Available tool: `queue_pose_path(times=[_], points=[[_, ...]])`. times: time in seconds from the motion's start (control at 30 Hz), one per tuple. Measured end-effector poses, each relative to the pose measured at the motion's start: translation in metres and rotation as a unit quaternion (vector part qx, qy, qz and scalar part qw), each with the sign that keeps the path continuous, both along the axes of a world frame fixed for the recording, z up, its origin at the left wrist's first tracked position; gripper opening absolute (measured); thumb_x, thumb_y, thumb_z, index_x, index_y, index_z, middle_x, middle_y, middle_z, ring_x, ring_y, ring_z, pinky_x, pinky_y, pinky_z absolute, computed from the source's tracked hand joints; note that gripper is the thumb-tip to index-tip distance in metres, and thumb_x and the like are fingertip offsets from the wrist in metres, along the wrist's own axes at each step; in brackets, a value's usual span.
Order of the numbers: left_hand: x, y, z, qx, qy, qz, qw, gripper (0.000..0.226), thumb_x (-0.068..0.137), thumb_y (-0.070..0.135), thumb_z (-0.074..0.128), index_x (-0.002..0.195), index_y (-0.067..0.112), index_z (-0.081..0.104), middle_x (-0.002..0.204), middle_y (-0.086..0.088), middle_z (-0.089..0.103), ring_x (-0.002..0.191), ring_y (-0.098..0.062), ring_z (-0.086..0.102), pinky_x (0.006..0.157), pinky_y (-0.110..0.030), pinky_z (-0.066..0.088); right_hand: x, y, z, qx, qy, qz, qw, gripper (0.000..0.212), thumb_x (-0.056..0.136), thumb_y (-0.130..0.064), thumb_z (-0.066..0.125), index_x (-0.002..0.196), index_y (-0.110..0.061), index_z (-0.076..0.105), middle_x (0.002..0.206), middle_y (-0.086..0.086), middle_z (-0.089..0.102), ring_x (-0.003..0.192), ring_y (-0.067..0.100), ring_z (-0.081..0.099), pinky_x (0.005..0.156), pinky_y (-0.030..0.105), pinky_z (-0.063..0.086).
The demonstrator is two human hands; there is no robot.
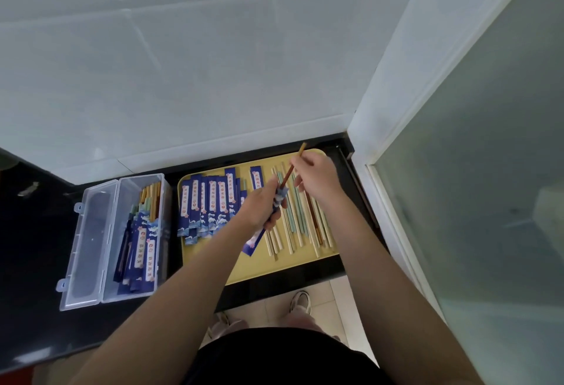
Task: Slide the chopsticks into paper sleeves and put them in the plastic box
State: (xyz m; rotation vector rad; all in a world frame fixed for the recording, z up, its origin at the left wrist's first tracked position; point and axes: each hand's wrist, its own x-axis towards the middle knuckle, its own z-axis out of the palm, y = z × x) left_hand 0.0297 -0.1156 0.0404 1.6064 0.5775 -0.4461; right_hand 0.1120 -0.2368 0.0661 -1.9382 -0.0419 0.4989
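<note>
Above the yellow tray, a thin blue paper sleeve is gripped by the left hand near its easily crushed mouth, while stiff, light chopsticks are pinched by the right hand at the top.

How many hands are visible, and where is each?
2. Left hand grips a blue sleeve above the yellow tray; right hand pinches a brown chopstick.

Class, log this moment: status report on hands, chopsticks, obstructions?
Left hand gripping blue sleeve. Right hand pinching brown chopsticks, going into the sleeve. Plastic box open, part-filled. Nothing obstructing.
</note>
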Motion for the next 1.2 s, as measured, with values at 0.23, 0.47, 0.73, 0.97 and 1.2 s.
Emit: queue_pose_path(times=[0.23,0.47,0.73,0.97,1.2], points=[[0.005,-0.017,-0.026,-0.001,0.024,0.052,0.998,0.031,0.107,0.038,0.037,0.113,0.012,0.052,0.064,-0.002,0.047,0.048,-0.012,0.043,0.051,-0.029,0.043,0.009,-0.037,-0.055,-0.127,0.087,0.009,0.988,0.023,0.105,-0.027,0.044,0.103,-0.014,0.063,0.086,0.007,0.064,0.066,0.015,0.062,0.061,0.027,0.054],[-0.002,-0.027,-0.044,-0.042,0.074,0.134,0.987,0.023,0.105,0.029,0.047,0.116,0.008,0.051,0.068,-0.008,0.053,0.049,-0.018,0.049,0.049,-0.033,0.047,-0.026,-0.050,-0.109,-0.388,0.041,0.142,0.910,0.006,0.100,-0.013,0.057,0.099,-0.010,0.061,0.088,0.002,0.061,0.080,0.018,0.062,0.080,0.032,0.055],[-0.005,-0.025,-0.049,0.014,0.090,0.175,0.980,0.040,0.103,0.041,0.048,0.091,0.004,0.060,0.062,-0.010,0.061,0.046,-0.021,0.051,0.047,-0.030,0.046,-0.039,-0.038,-0.121,-0.374,-0.004,0.094,0.923,0.015,0.105,-0.018,0.049,0.115,-0.010,0.055,0.093,0.001,0.056,0.082,0.016,0.053,0.073,0.026,0.043],[-0.010,-0.014,-0.053,0.022,0.067,0.143,0.987,0.029,0.106,0.034,0.036,0.109,0.013,0.056,0.069,-0.012,0.062,0.043,-0.021,0.049,0.043,-0.029,0.042,-0.038,-0.034,-0.134,-0.336,0.059,0.064,0.938,0.011,0.102,-0.022,0.055,0.094,-0.016,0.059,0.086,-0.001,0.063,0.070,0.013,0.061,0.061,0.026,0.047],[-0.016,0.002,-0.053,0.044,0.053,0.149,0.986,0.022,0.106,0.030,0.037,0.103,0.015,0.054,0.079,-0.013,0.058,0.045,-0.019,0.051,0.048,-0.031,0.044,-0.032,-0.033,-0.093,-0.292,-0.057,-0.031,0.954,0.011,0.099,-0.026,0.062,0.095,-0.017,0.056,0.084,-0.003,0.060,0.069,0.009,0.061,0.063,0.025,0.053]])
